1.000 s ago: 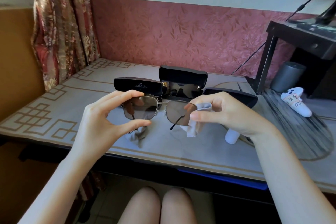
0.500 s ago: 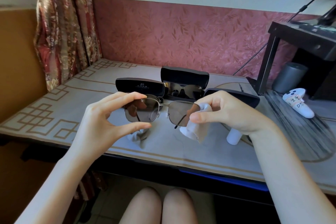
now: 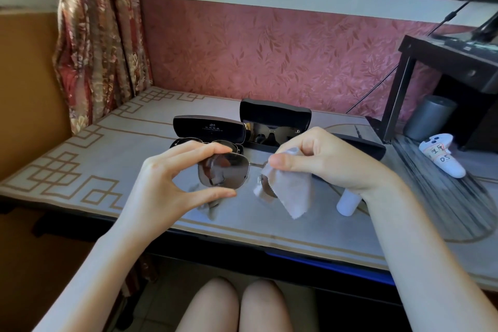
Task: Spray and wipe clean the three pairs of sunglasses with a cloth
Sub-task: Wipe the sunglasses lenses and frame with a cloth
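I hold a pair of metal-framed sunglasses (image 3: 222, 174) above the table. My left hand (image 3: 172, 186) pinches its left lens rim between forefinger and thumb. My right hand (image 3: 328, 162) pinches a grey cloth (image 3: 289, 194) round the right lens, which the cloth mostly hides. Behind stand three open black cases: the left one (image 3: 210, 128) holds a second pair (image 3: 188, 141), the middle one (image 3: 275, 116) holds dark sunglasses (image 3: 269, 133), and my right hand largely covers the right one (image 3: 369, 148). A white spray bottle (image 3: 349, 203) shows under my right wrist.
A second grey cloth (image 3: 208, 209) lies on the patterned table mat (image 3: 80, 170) below the glasses. At right are a white controller (image 3: 442, 155), a grey cylinder (image 3: 428, 117) and a black monitor stand (image 3: 404, 75). A curtain (image 3: 97, 35) hangs at back left.
The cloth has slid down over the right lens and now hangs lower, covering most of it. My left hand's hold on the left lens has stayed the same.
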